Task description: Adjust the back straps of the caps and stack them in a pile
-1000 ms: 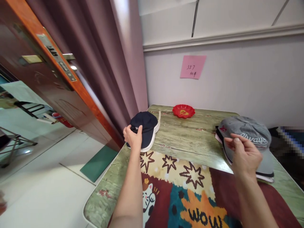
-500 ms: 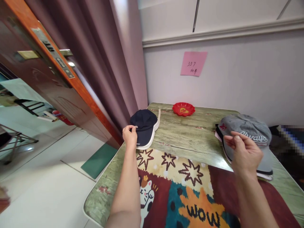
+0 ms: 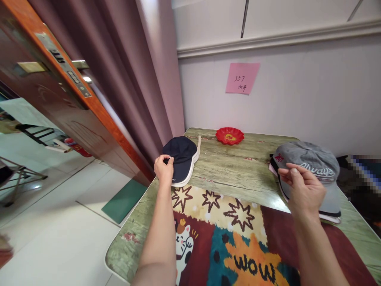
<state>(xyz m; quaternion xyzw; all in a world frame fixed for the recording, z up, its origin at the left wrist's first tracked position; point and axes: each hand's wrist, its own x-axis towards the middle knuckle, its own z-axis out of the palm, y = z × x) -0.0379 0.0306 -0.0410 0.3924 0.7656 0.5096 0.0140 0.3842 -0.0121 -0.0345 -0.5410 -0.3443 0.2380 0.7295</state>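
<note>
My left hand (image 3: 164,170) is in front of a navy cap (image 3: 179,149) at the table's left edge, its thumb and fingertips drawn together. Whether it touches the cap, I cannot tell. Under the navy cap shows the rim of a white cap (image 3: 195,158). On the right, my right hand (image 3: 306,190) hovers before a grey cap (image 3: 309,155) with white lettering, covering part of its brim. The fingers there are curled toward the thumb, and anything between them is too small to make out. Dark and pale edges of other caps stick out beneath the grey one.
A red scalloped dish (image 3: 229,136) stands at the back of the wood-patterned table (image 3: 238,165). A colourful mat (image 3: 214,238) covers the front. On the wall hangs a pink note (image 3: 242,78). To the left are a curtain (image 3: 143,79) and an open door (image 3: 53,91).
The view has shifted very slightly. My left hand's fingers have moved a little to the right over the navy cap, and my right hand has shifted slightly left. The caps stay in place.
</note>
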